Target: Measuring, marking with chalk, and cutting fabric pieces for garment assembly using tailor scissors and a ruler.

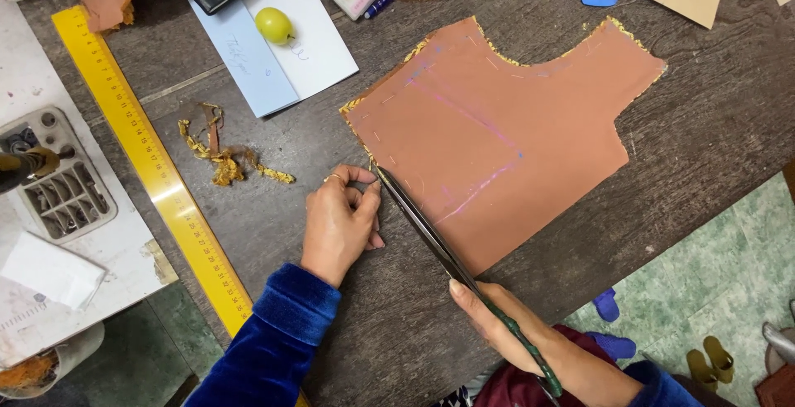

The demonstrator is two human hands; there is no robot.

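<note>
Terracotta-brown fabric (505,134), cut to a bodice-like shape with a scooped curve along its upper edge, lies flat on the dark wooden tabletop (712,125) in the centre and upper right of the frame, faint chalk lines and gold trim showing at its borders. Along its lower-left edge run the long blades of the scissors (431,229), their tips at the cloth's left corner. The right hand (530,337), at lower centre, is closed around the green scissor handles — the blades look nearly shut. The left hand (341,223), just left of the blades, has its fingers curled and pinched on the gold edging at that corner. This cloth looks thin, light and limp; I judge it would shift or pucker easily, so holding it close to the cutting line, pressed flat, seems best. A yellow ruler (157,167) slants down the left of the frame, gold trimmings (219,154) lie beside it, and a small green fruit (274,25) sits on papers at upper left.
</note>
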